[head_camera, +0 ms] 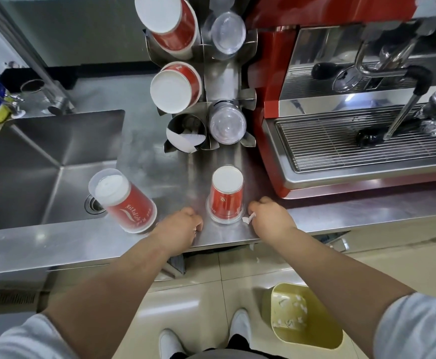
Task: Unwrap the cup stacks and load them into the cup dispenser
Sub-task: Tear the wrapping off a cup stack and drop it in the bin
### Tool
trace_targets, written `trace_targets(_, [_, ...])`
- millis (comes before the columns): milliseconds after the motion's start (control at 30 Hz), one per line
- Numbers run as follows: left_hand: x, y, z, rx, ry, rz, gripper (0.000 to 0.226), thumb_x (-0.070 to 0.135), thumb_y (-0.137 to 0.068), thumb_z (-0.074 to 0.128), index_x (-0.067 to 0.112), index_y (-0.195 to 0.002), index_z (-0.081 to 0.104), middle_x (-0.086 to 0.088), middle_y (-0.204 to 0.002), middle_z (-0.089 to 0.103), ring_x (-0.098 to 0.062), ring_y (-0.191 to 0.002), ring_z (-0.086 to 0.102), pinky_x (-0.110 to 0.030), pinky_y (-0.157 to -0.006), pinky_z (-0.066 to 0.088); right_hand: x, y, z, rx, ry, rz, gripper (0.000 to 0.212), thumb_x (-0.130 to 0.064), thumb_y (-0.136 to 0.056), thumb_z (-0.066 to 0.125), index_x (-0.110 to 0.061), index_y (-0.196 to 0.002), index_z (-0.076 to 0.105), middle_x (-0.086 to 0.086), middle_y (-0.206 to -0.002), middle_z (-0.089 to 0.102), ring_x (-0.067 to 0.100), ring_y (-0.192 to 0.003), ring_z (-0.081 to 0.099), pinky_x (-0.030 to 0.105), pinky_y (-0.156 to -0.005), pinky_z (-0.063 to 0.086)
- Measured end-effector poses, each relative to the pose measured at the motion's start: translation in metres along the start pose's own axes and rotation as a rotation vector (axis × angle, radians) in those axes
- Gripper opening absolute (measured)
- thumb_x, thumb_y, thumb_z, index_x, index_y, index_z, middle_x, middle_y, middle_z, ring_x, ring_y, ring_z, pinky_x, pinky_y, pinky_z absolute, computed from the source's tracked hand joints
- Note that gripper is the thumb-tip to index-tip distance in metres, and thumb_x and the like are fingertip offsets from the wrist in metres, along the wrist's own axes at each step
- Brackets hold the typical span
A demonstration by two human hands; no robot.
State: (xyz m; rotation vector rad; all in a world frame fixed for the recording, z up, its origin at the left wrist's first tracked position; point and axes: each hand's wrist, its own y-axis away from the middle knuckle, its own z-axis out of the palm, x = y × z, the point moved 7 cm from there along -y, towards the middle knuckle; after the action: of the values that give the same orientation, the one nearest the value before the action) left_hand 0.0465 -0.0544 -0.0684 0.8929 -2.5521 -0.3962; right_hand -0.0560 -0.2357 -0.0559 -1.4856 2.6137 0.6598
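Observation:
Two red cup stacks in clear plastic wrap stand bottom-up on the steel counter: a small one [226, 196] in the middle and a wider one [126, 203] to its left by the sink. My left hand [183, 222] rests closed at the small stack's base on its left side. At the right side of that base, my right hand [268, 213] pinches a small white scrap [248, 218]. The steel cup dispenser [224, 81] behind holds red cup stacks [175, 86], clear cup stacks [227, 123] and one nearly empty tube [185, 133].
A steel sink [38, 161] lies at the left with a faucet behind it. A red espresso machine [354, 112] fills the right side. On the floor below the counter edge stands a yellow bin [302, 314] with white scraps in it. My shoes show at the bottom.

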Motion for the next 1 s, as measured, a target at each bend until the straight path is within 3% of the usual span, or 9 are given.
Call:
trace_targets(67, [0.001, 0.002, 0.0, -0.001, 0.005, 0.01, 0.021, 0.011, -0.085, 0.054, 0.026, -0.096, 0.064, 0.003, -0.11, 0.053, -0.018, -0.093, 0.056, -0.027, -0.077, 0.046, -0.001, 0.002, -0.002, 0.008, -0.01, 0.006, 0.02, -0.011, -0.085, 0.052, -0.017, -0.098, 0.064, 0.009, -0.103, 0.054, 0.034, -0.095, 0.06, 0.031, -0.076, 0.046])
trace_targets(200, [0.001, 0.009, 0.0, -0.004, 0.039, 0.026, 0.02, 0.012, -0.085, 0.054, 0.026, -0.088, 0.068, 0.006, -0.101, 0.054, -0.016, -0.089, 0.058, -0.032, -0.083, 0.051, 0.001, 0.009, -0.003, 0.005, -0.034, 0.029, 0.019, -0.012, -0.083, 0.056, -0.02, -0.095, 0.068, 0.009, -0.104, 0.059, 0.031, -0.097, 0.061, 0.029, -0.076, 0.045])
trace_targets(433, [0.007, 0.021, -0.006, 0.009, 0.063, 0.115, 0.023, 0.018, -0.092, 0.054, 0.025, -0.107, 0.071, 0.003, -0.113, 0.062, -0.017, -0.104, 0.059, -0.028, -0.091, 0.046, -0.005, 0.027, -0.01, 0.004, -0.07, 0.087, 0.013, -0.02, -0.081, 0.061, -0.024, -0.089, 0.072, 0.004, -0.101, 0.066, 0.024, -0.097, 0.061, 0.025, -0.073, 0.044])
trace_targets(600, [0.018, 0.029, -0.029, 0.072, 0.06, 0.232, 0.029, 0.017, -0.095, 0.052, 0.023, -0.118, 0.067, 0.0, -0.119, 0.061, -0.02, -0.109, 0.058, -0.021, -0.088, 0.04, -0.018, 0.042, -0.029, 0.036, -0.068, 0.12, 0.012, -0.023, -0.083, 0.061, -0.024, -0.089, 0.072, -0.001, -0.097, 0.069, 0.021, -0.096, 0.062, 0.023, -0.068, 0.041])
trace_targets(733, [0.028, 0.037, -0.059, 0.096, 0.057, 0.338, 0.031, 0.017, -0.092, 0.052, 0.024, -0.118, 0.068, 0.0, -0.118, 0.063, -0.019, -0.109, 0.058, -0.025, -0.094, 0.043, -0.038, 0.054, -0.049, 0.018, 0.016, 0.102, 0.022, -0.017, -0.08, 0.059, -0.028, -0.093, 0.072, -0.005, -0.102, 0.07, 0.019, -0.099, 0.063, 0.024, -0.077, 0.049])
trace_targets(867, [0.031, 0.048, -0.083, 0.099, -0.003, 0.422, 0.033, 0.019, -0.089, 0.05, 0.028, -0.115, 0.068, 0.001, -0.114, 0.061, -0.021, -0.108, 0.058, -0.035, -0.092, 0.048, -0.063, 0.066, -0.069, 0.022, 0.136, 0.031, 0.026, -0.015, -0.083, 0.056, -0.026, -0.101, 0.072, -0.004, -0.107, 0.07, 0.02, -0.103, 0.062, 0.025, -0.082, 0.047])
trace_targets(1000, [0.032, 0.061, -0.113, 0.15, -0.013, 0.515, 0.032, 0.016, -0.09, 0.052, 0.026, -0.116, 0.068, 0.001, -0.115, 0.06, -0.019, -0.108, 0.058, -0.031, -0.093, 0.046, -0.083, 0.077, -0.097, 0.025, 0.203, 0.004, 0.024, -0.015, -0.085, 0.055, -0.026, -0.1, 0.07, -0.004, -0.106, 0.069, 0.02, -0.101, 0.061, 0.025, -0.079, 0.046])
